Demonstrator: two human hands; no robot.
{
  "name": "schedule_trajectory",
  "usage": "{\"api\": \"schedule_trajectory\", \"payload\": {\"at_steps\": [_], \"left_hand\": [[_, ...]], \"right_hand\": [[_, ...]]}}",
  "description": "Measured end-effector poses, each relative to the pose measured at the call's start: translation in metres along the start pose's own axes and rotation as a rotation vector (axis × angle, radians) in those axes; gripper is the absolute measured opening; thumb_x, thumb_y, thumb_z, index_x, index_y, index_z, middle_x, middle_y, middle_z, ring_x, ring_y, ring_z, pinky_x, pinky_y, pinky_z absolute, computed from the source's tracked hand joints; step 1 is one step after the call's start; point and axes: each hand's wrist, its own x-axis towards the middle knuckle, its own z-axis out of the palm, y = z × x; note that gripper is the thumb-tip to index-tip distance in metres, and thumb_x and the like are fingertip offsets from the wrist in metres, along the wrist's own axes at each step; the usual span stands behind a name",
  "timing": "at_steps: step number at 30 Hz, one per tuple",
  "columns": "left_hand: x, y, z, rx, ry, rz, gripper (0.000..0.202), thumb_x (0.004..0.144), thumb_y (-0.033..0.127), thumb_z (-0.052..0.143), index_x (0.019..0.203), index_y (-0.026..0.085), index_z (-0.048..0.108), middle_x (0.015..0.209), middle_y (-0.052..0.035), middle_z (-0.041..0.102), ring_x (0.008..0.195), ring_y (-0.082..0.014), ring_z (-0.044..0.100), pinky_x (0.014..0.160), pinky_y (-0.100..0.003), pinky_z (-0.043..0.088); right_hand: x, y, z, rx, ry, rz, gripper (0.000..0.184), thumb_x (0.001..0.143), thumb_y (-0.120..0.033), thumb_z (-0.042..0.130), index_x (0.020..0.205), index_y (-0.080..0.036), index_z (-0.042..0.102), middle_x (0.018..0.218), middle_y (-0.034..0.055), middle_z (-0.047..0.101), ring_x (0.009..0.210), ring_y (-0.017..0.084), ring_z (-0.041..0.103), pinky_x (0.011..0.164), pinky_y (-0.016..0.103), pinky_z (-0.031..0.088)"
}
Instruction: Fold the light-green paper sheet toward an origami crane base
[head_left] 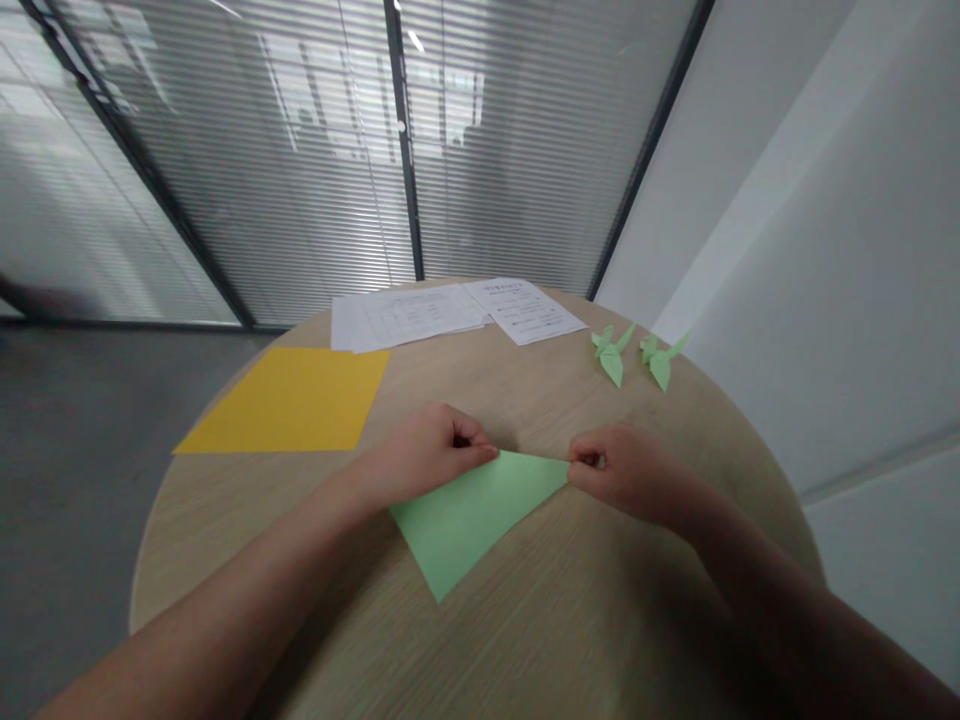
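Observation:
A light green paper [469,520], folded into a triangle, lies flat on the round wooden table [570,640] with one point toward me. My left hand [427,450] is closed, its fingertips pinching the fold's upper edge near the middle. My right hand [622,470] is closed in a pinch on the triangle's right corner. Both forearms reach in from the bottom of the view.
A yellow paper sheet [289,400] lies at the left. White printed sheets [442,312] sit at the table's far edge. Two folded green paper cranes [611,355] [660,360] rest at the far right. Glass panels with blinds stand behind; a white wall is at the right.

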Motion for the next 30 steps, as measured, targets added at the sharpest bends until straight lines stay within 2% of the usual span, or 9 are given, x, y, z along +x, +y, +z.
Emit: {"api": "schedule_trajectory", "payload": {"at_steps": [3,5,8,11,15,18,21,25,30], "left_hand": [[0.002,-0.009,-0.009,-0.045,0.021,-0.043,0.033,0.085,0.045,0.063,0.069,0.019,0.074,0.06,0.0009,0.064,0.056,-0.0128,0.053,0.051,-0.023,0.036],[0.003,-0.013,-0.015,-0.089,0.03,-0.063,0.033,0.084,0.047,0.065,0.069,0.019,0.074,0.062,0.0002,0.063,0.057,-0.0132,0.053,0.051,-0.023,0.037],[0.002,-0.014,-0.02,-0.246,0.01,-0.06,0.034,0.082,0.05,0.067,0.074,0.017,0.074,0.066,-0.0005,0.064,0.059,-0.0135,0.054,0.053,-0.023,0.039],[0.0,-0.01,-0.019,-0.421,0.064,-0.086,0.035,0.081,0.052,0.069,0.078,0.017,0.073,0.067,-0.0007,0.065,0.057,-0.0131,0.054,0.054,-0.024,0.04],[-0.001,-0.006,-0.014,-0.542,0.129,-0.146,0.037,0.077,0.053,0.071,0.079,0.016,0.072,0.068,-0.0015,0.066,0.057,-0.0133,0.055,0.055,-0.025,0.041],[0.0,-0.006,-0.009,-0.52,0.057,-0.171,0.041,0.077,0.057,0.072,0.076,0.016,0.07,0.062,0.0005,0.061,0.052,-0.0122,0.051,0.052,-0.025,0.038],[0.001,-0.006,-0.005,-0.477,-0.005,-0.157,0.042,0.079,0.058,0.071,0.076,0.016,0.069,0.06,0.0018,0.058,0.051,-0.0114,0.049,0.05,-0.024,0.035],[0.001,-0.006,-0.004,-0.47,-0.041,-0.163,0.045,0.081,0.061,0.07,0.076,0.017,0.069,0.061,0.001,0.06,0.051,-0.0116,0.051,0.047,-0.022,0.035],[0.0,-0.004,-0.008,-0.476,0.01,-0.19,0.042,0.077,0.059,0.073,0.072,0.018,0.069,0.057,0.001,0.059,0.047,-0.0116,0.05,0.044,-0.021,0.036]], "right_hand": [[0.004,0.019,-0.009,-0.014,0.042,0.045,0.026,0.081,-0.024,0.057,0.056,-0.018,0.059,0.056,0.0004,0.055,0.057,0.013,0.049,0.057,0.031,0.026],[0.008,0.031,-0.015,0.071,0.146,0.085,0.023,0.082,-0.027,0.059,0.063,-0.017,0.067,0.06,0.0025,0.061,0.06,0.015,0.053,0.058,0.031,0.033],[0.015,0.04,-0.015,0.453,0.313,0.121,0.034,0.089,-0.042,0.06,0.101,-0.015,0.077,0.084,0.0096,0.074,0.069,0.018,0.063,0.065,0.032,0.047],[0.02,0.032,0.0,0.973,0.26,0.079,0.059,0.089,-0.065,0.059,0.12,-0.016,0.071,0.099,0.0134,0.075,0.074,0.02,0.069,0.067,0.034,0.057],[0.017,0.005,0.024,1.156,0.115,-0.027,0.062,0.085,-0.075,0.062,0.101,-0.017,0.074,0.095,0.012,0.076,0.078,0.021,0.072,0.066,0.032,0.06],[0.011,-0.012,0.029,1.056,0.176,0.029,0.06,0.083,-0.075,0.065,0.076,-0.016,0.071,0.067,0.0072,0.071,0.059,0.017,0.067,0.056,0.029,0.055],[0.006,-0.021,0.027,0.96,0.228,0.075,0.062,0.087,-0.074,0.061,0.062,-0.017,0.065,0.054,0.0061,0.066,0.048,0.015,0.061,0.051,0.028,0.049],[0.004,-0.025,0.026,0.951,0.261,0.107,0.061,0.089,-0.071,0.059,0.058,-0.018,0.06,0.049,0.0049,0.062,0.044,0.013,0.056,0.048,0.026,0.044],[0.004,-0.029,0.026,1.057,0.203,0.119,0.061,0.085,-0.073,0.061,0.059,-0.018,0.06,0.052,0.0062,0.064,0.045,0.013,0.056,0.047,0.026,0.046]]}}
